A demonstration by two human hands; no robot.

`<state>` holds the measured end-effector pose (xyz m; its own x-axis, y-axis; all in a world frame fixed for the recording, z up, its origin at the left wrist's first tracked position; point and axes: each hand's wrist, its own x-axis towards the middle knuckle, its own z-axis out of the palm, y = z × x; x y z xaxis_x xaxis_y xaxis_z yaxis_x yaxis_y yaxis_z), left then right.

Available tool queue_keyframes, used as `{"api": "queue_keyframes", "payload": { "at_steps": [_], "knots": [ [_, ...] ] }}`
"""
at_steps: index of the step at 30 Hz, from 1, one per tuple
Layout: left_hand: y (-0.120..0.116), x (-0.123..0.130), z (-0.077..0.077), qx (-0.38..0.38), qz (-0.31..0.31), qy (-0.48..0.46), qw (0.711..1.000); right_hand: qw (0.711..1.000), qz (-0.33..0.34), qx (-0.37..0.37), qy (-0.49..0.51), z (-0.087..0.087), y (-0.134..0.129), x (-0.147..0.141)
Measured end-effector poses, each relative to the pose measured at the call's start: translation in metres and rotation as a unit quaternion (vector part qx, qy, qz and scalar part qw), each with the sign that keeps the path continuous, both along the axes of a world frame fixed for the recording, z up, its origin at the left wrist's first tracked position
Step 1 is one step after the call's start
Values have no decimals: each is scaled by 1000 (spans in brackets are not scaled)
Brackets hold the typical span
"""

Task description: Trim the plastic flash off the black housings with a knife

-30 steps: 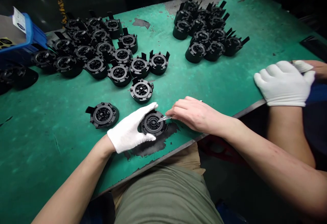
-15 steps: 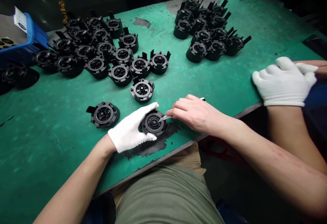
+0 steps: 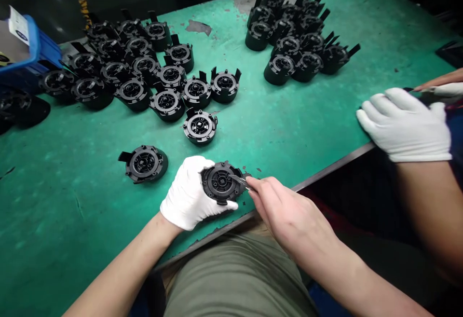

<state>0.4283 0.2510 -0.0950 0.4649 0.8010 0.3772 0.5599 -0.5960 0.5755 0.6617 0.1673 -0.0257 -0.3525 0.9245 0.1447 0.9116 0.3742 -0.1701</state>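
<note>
My left hand (image 3: 190, 194), in a white glove, grips a round black plastic part (image 3: 221, 182) by its left side, near the table's front edge. The part's ribbed face is turned up. My right hand (image 3: 282, 206), without a glove, pinches a slim metal tool (image 3: 239, 180) whose tip is over the face of that part. To the left of my gloved hand lies another round black part (image 3: 145, 162) with a tab sticking out. A similar part (image 3: 200, 126) stands just behind my left hand.
Several like parts stand grouped at the back left (image 3: 132, 90) and back right (image 3: 280, 68) of the green table (image 3: 90, 172). A blue bin (image 3: 47, 49) is at the far left. Another person's gloved hand (image 3: 408, 126) rests at the right edge.
My left hand has moved slightly right and nearer the front edge with the part, which is tilted more. My right hand has come lower. The other person's gloved hand has shifted.
</note>
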Motion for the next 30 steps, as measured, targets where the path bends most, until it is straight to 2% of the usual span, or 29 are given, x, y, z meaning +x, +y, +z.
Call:
{"api": "queue_keyframes", "payload": {
  "at_steps": [9,14,20,25,28,30],
  "knots": [
    [-2,2,1,-24,18,2,1000,997,-39,15,-58,-5,2,-14],
    [-2,2,1,-12,11,-4,1000,995,-61,0,-77,-1,0,-21],
    [0,2,1,-5,10,-8,1000,994,-31,-4,-109,9,5,-19],
    [-3,4,2,-6,10,1,1000,995,10,-31,-89,6,12,-8],
    [-1,4,8,-28,9,3,1000,998,31,-13,-60,6,13,3],
    [5,1,17,-53,-13,2,999,998,48,6,-27,8,13,14]
  ]
}}
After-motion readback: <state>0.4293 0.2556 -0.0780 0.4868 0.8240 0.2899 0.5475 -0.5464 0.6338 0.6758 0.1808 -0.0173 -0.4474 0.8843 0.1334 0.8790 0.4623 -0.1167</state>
